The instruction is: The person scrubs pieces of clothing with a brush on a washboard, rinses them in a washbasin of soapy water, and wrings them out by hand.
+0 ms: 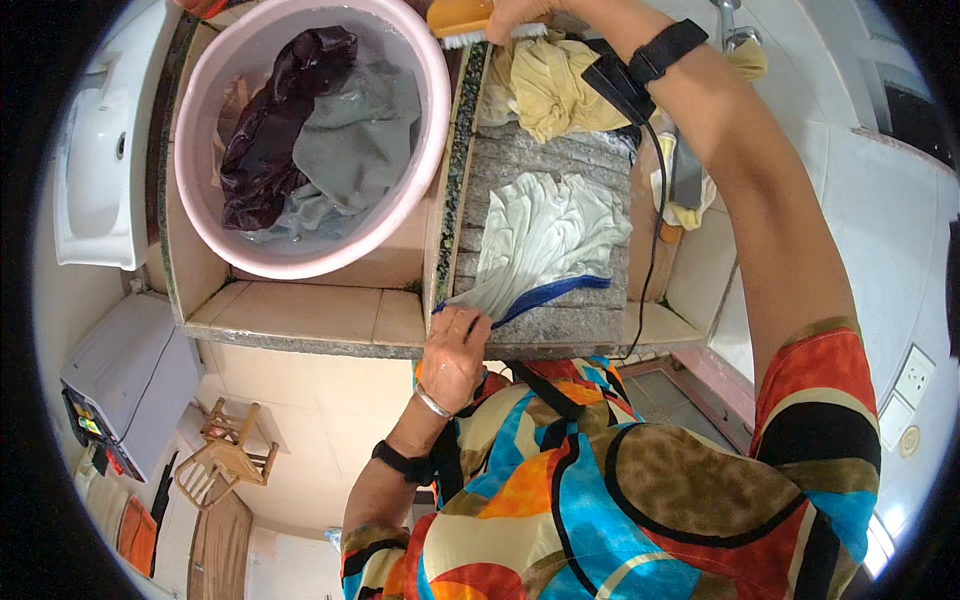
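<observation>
My left hand pinches the corner of a white cloth garment with a blue edge, spread wet on a ridged stone washboard. At the top of the view my right hand grips a scrubbing brush with an orange back and white bristles pointing down. The brush is near the divider between the basins, above the yellow cloth bunched at the washboard's far end. To the left, a pink plastic basin holds water with a dark maroon cloth and a grey cloth in it.
A speckled stone divider runs between the pink basin and the washboard. More cloths lie right of the washboard, below a metal tap. A white sink, a washing machine and a wooden chair stand at the left.
</observation>
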`<state>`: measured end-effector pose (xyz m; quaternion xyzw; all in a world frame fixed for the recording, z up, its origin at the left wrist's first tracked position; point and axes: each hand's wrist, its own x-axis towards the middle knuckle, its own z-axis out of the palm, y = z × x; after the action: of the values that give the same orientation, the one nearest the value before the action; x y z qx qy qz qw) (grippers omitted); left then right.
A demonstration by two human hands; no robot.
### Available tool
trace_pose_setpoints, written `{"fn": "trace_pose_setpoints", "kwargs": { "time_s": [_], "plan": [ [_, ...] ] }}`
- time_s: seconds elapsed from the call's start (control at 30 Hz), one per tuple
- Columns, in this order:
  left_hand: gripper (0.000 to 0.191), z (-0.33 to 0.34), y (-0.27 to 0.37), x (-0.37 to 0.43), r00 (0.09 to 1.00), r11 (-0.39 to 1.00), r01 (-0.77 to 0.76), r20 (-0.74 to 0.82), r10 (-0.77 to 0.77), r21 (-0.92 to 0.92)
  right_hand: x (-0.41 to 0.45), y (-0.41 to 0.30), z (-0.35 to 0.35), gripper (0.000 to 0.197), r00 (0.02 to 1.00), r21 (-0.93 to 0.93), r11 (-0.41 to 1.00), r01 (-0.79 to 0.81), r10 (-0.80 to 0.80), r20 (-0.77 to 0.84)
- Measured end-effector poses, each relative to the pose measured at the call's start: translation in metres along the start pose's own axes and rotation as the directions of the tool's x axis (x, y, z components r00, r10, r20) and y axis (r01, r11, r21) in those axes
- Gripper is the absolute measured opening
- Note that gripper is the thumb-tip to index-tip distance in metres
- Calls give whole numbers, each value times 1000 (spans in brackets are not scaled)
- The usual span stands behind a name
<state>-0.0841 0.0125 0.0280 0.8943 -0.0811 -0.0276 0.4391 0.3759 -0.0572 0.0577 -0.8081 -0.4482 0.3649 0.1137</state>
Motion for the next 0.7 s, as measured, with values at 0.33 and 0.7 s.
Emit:
{"fn": "trace_pose_setpoints", "kwargs": {
  "time_s": [0.33,0.7],
  "plan": [
    [24,9,3,13,999,992,-19,-34,24,126,-5,20,10,56,971,-64,986,152,-161,-177],
    [23,3,25,17,998,965,15,61,-33,261,-41,5,23,64,673,-249,965,81,-238,-701]
  ]
}}
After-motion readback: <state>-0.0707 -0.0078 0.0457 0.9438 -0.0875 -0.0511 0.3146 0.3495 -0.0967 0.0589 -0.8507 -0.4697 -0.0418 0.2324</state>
